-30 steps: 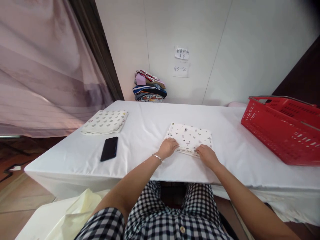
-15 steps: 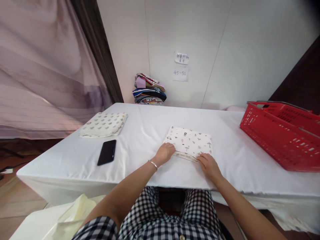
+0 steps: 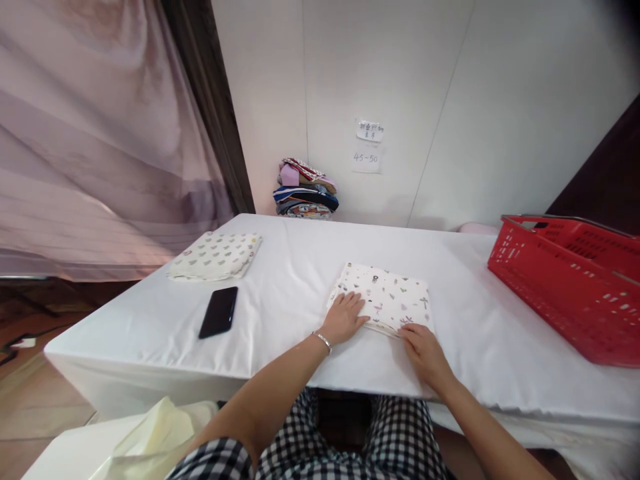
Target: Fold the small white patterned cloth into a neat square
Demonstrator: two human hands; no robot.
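A folded white cloth with small printed figures lies in front of me on the white-covered table. My left hand rests flat on its near left corner, fingers stretched out over the print. At the near right edge, my right hand pinches the cloth's folded layers between thumb and fingers. Farther left on the table is a second folded cloth, cream with a grey-green pattern, touched by neither hand.
A black phone lies at the left of the table. On the right stands a red basket. Stacked folded clothes sit beyond the far edge by the wall. A white seat with pale yellow material is at lower left.
My left hand has gone from gripping the near edge to lying flat on top of the cloth. My right hand stays at the near right edge. The view has tilted slightly.
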